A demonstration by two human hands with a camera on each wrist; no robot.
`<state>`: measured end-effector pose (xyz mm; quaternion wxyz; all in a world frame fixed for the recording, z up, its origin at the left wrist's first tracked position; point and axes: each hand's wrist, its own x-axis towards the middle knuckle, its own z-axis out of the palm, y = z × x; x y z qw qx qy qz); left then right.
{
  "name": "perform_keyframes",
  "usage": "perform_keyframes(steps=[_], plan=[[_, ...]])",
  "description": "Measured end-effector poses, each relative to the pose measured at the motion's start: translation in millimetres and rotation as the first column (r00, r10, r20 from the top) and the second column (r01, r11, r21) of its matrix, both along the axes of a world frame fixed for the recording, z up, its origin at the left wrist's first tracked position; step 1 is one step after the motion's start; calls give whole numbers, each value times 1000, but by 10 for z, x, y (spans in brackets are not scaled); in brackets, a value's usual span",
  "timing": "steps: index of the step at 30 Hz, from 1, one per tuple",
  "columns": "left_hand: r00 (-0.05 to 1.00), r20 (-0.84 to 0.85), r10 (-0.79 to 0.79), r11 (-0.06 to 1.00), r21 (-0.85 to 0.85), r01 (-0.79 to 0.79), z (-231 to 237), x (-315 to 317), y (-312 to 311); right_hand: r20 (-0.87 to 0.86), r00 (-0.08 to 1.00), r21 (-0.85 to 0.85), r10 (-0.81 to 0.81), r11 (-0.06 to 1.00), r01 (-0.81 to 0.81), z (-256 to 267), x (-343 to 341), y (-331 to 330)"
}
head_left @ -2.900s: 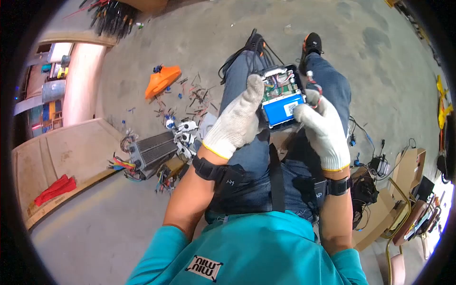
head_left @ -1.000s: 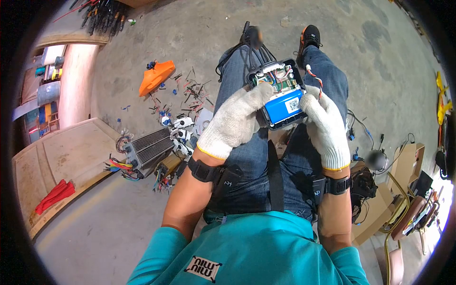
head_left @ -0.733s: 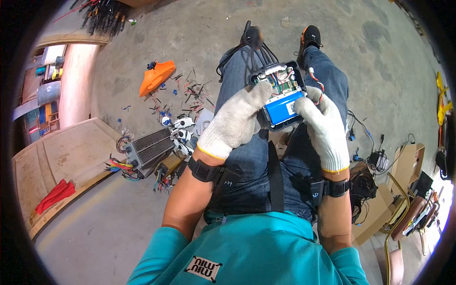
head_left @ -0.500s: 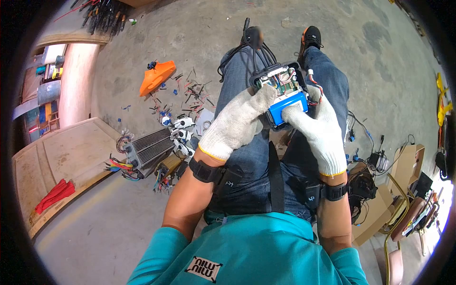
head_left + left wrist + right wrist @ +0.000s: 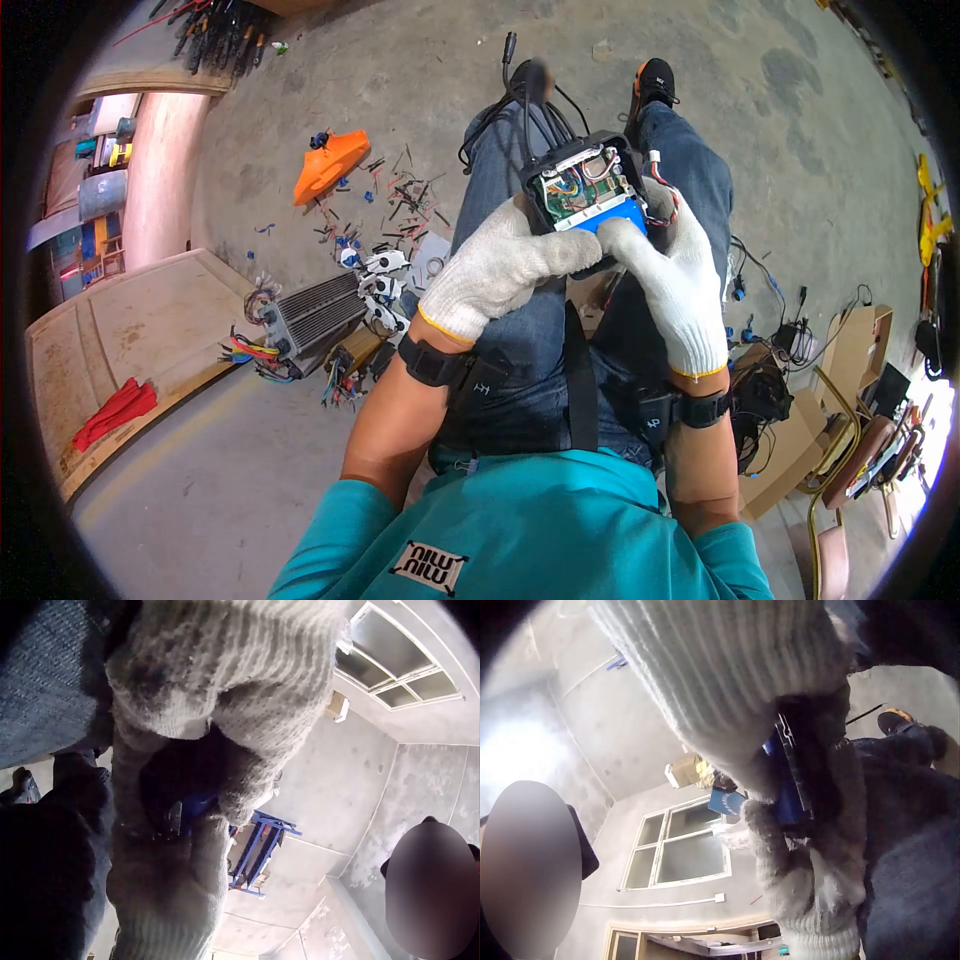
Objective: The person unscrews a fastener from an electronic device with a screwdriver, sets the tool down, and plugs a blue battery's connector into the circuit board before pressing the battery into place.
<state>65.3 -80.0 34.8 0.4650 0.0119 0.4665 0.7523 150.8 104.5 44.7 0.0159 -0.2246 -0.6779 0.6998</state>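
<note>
Both gloved hands hold an open black case [image 5: 630, 158] above the lap. Inside it a green circuit board [image 5: 578, 192] with thin wires sits beside a blue battery pack [image 5: 622, 214]. My left hand [image 5: 500, 265] grips the case's left side, its thumb stretched across the near edge by the battery. My right hand [image 5: 675, 285] holds the right side, thumb pressed on the blue pack, largely covering it. A red-and-white lead with a white connector [image 5: 655, 158] rises by the right fingers. In the right wrist view, blue casing [image 5: 786, 791] shows between the gloved hands.
Black cables [image 5: 535, 125] run from the case over the left leg. Left on the floor lie an orange plastic part [image 5: 332, 165], scattered cut wire pieces and a finned metal unit [image 5: 320, 312]. A wooden board with a red cloth [image 5: 115, 412] lies farther left; cardboard [image 5: 795, 450] stands right.
My right thumb has moved left onto the blue battery, covering its label. My left thumb has slid from the circuit board side to the near edge. The case has tilted slightly.
</note>
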Motion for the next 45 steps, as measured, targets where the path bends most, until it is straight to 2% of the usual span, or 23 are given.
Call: perform_keyframes(steps=[4,7,9,16,22,24,34,36,43,45], plan=[[1000,16,10,1000,-21,-10,39,5,11,35,998,48,51,997,-52,53,-3,78],[999,33,38,998,44,-39,43,28,29,13,998,-21,54,998,-54,45,26,124],[998,49,45,996,78,-49,29,25,30,62,996,-77,59,996,-55,61,29,145],[998,52,29,995,90,-33,67,-2,11,0,999,-83,32,996,-32,-37,41,161],[995,100,18,976,213,-39,-72,-32,-23,21,999,-94,46,995,-44,-28,19,160],[986,163,31,947,309,-81,-93,-41,-30,17,999,-79,46,996,-44,-36,18,159],[981,188,41,956,278,-93,-120,-22,-3,63,997,-52,38,998,-35,4,18,154],[994,106,2,975,222,-26,-95,-19,-40,24,999,-79,35,996,-33,-2,23,147],[991,130,3,976,216,-31,-3,-27,-15,17,999,-86,40,996,-39,28,38,163],[998,56,-11,984,178,1,-15,-18,-17,34,998,-91,52,995,-49,38,45,167]])
